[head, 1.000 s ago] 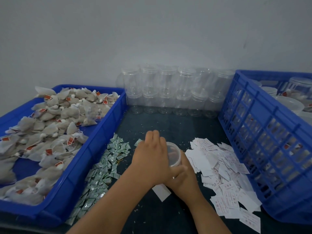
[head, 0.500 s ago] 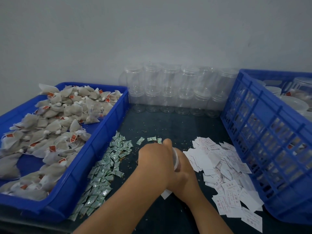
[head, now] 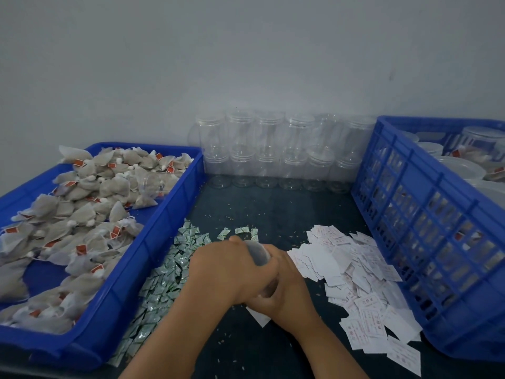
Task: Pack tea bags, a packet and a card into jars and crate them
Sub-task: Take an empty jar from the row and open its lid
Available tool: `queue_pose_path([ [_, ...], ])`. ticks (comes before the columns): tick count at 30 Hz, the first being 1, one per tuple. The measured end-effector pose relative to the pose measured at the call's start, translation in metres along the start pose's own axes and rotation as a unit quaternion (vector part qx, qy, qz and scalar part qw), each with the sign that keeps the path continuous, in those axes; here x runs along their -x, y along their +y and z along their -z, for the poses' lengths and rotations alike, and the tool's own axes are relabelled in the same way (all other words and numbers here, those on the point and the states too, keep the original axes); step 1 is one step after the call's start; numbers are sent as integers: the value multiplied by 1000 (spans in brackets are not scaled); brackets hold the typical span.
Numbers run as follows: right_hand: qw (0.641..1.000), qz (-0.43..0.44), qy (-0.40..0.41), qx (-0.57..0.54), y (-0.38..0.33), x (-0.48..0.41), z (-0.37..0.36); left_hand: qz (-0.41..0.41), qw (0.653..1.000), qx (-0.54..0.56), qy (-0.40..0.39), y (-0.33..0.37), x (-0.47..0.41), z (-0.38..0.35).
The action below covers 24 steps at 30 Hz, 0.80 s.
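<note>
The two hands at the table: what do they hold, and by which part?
Both hands, left and right, clasp one clear jar around its side; only its rim end shows.

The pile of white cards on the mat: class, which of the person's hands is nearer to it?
Right. The right hand grips the clear jar at the edge of the white cards; the left hand lies over the jar, on the green packets' side.
</note>
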State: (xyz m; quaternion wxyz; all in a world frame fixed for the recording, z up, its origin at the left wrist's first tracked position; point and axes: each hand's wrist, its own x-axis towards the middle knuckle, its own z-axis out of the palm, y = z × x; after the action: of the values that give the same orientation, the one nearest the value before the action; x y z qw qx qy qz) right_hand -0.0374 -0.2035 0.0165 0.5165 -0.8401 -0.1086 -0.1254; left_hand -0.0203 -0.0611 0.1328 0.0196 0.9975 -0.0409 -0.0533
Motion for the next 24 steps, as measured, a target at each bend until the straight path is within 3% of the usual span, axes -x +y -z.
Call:
queue_pose_path([
  [4, 1000, -5, 22, 1, -1, 0, -2, -2, 996, 79, 32, 5, -1, -5],
  [7, 1000, -14, 13, -15, 1, -4, -1, -189, 966, 145, 99, 9, 1, -10],
  [8, 1000, -21, 10, -19, 4, -4, 0, -255, 953, 132, 95, 7, 1, -10],
  [10, 999, -38, 10, -24, 8, -2, 1, -311, 945, 78, 59, 0, -2, -9],
  [12, 999, -36, -1, -26, 9, -1, 1, -295, 951, 68, 58, -7, -6, -9],
  [18, 999, -25, -22, -24, 4, -8, 0, -206, 963, 87, 153, 0, -10, -8],
  [24, 999, -20, -18, -28, 6, -5, -5, -89, 983, 88, 132, 7, -8, -10],
])
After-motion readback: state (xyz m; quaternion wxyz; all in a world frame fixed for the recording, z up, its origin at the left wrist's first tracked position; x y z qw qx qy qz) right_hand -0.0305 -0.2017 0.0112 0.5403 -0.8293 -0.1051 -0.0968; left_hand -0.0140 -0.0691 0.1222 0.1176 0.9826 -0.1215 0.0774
